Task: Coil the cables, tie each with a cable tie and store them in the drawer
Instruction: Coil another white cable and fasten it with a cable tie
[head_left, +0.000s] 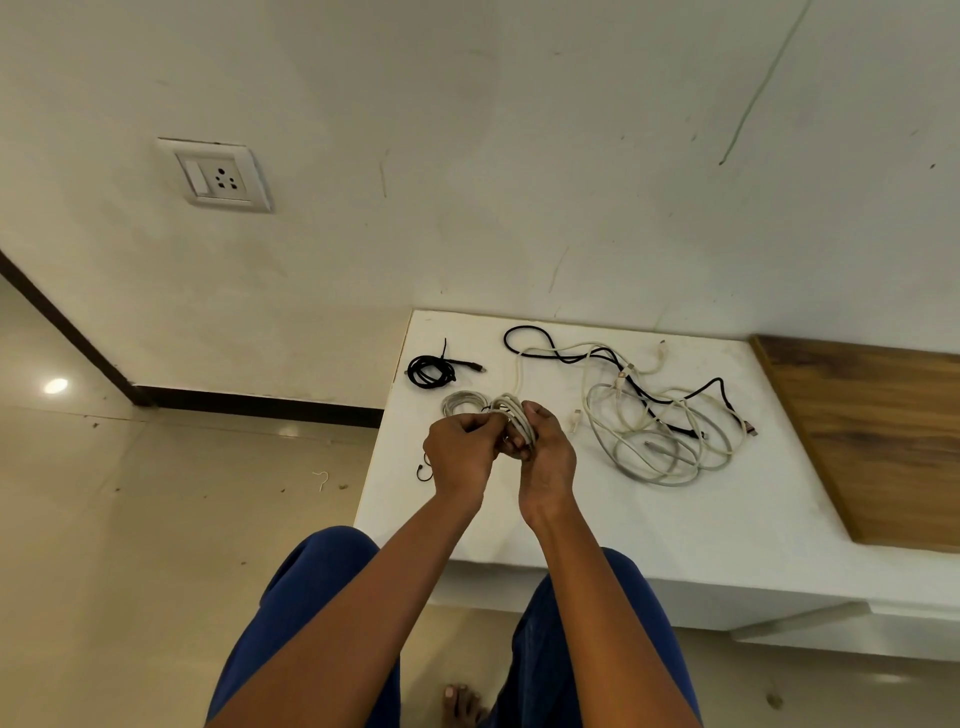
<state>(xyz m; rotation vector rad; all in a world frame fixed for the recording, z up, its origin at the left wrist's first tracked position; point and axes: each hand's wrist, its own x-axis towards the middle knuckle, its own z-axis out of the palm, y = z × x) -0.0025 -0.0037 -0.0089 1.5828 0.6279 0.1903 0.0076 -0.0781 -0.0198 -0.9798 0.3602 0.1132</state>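
Head view. Right hand (545, 457) grip closed around a coiled off-white cable bundle (511, 415), held just above the white worktop (675, 519). Left hand (460, 452) fingers curled at the coil's left side, pinching at it; what sits between the fingertips is too small to tell. A tied black cable coil (430, 369) lies at the worktop's far left. A loose tangle of white and black cables (649, 415) lies to the right, well apart from the hands.
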